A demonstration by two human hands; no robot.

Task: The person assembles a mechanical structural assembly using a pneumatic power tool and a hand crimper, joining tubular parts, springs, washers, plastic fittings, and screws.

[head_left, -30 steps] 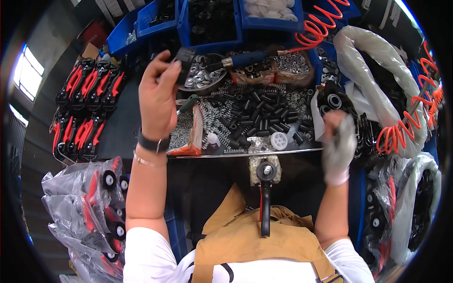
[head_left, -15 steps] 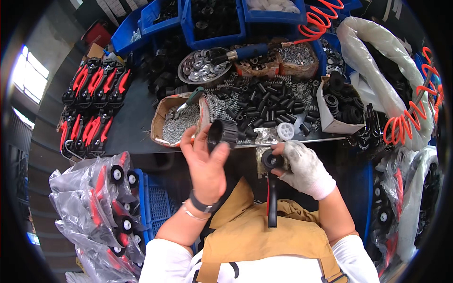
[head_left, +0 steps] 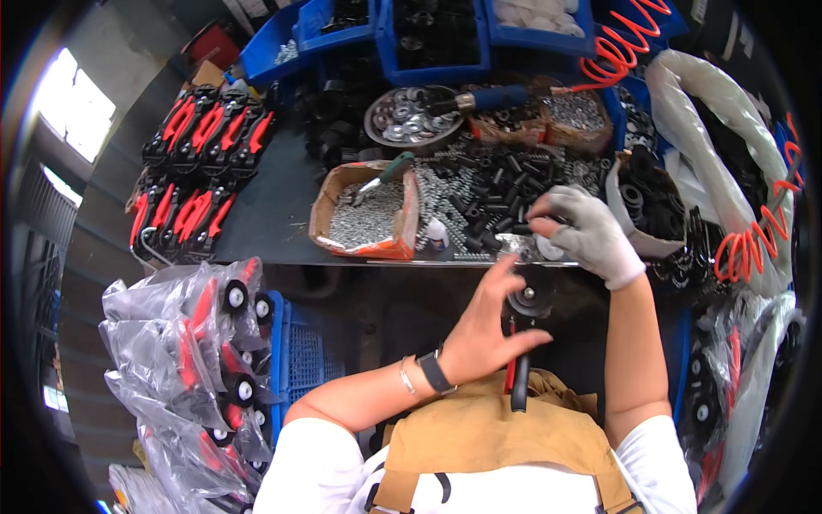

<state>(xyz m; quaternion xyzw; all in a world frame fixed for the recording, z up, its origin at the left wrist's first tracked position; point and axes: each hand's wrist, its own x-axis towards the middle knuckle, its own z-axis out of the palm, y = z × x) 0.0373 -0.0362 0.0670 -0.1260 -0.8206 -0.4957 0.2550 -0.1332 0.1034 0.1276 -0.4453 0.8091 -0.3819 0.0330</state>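
Head view: the bare left hand [head_left: 486, 330] cups a black wheel [head_left: 524, 300] mounted at the bench edge, fingers loosely spread around it, thumb by the red-and-black handle [head_left: 516, 377] hanging below. At 1 o'clock from the wheel, the gloved right hand [head_left: 585, 233] rests on the heap of small black cylinders [head_left: 501, 190] — fingertips pinched together, though on what I cannot tell. At 10 o'clock sits a cardboard box of screws [head_left: 366, 216]; farther up, a round tray of washers [head_left: 409, 116].
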